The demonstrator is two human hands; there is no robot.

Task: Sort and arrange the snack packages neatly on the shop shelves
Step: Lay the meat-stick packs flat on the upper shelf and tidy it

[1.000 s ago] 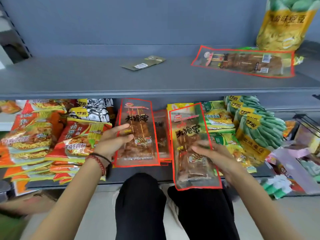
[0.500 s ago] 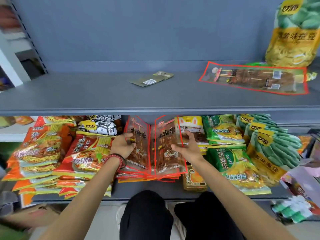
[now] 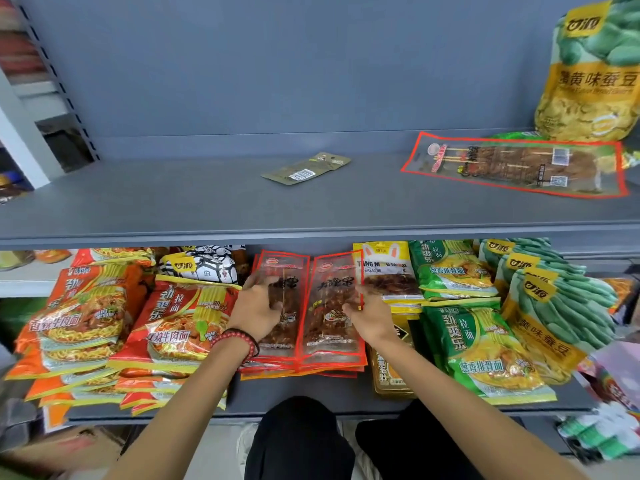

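Note:
Two clear, red-edged skewer packs lie side by side on a stack of the same packs [image 3: 311, 367] in the middle of the lower shelf [image 3: 311, 405]. My left hand [image 3: 256, 306] holds the left pack [image 3: 289, 271] by its left edge, thumb on the front. My right hand [image 3: 369, 315] pinches the right edge of the right pack [image 3: 330, 341]. A third skewer pack [image 3: 512, 164] lies flat on the upper shelf [image 3: 173, 202], at the right.
Red noodle packs [image 3: 180, 323] and orange ones [image 3: 79, 317] are piled left of the stack, behind them a black-and-white bag [image 3: 204, 265]. On the right lie a yellow pack [image 3: 384, 271], green noodle packs [image 3: 485, 348] and bean bags [image 3: 554, 306]. Above: an olive packet [image 3: 306, 168], a tall bean bag [image 3: 588, 81].
Both hands carried their skewer packs in from the shelf front and lowered them from tilted to nearly flat, side by side on the stack.

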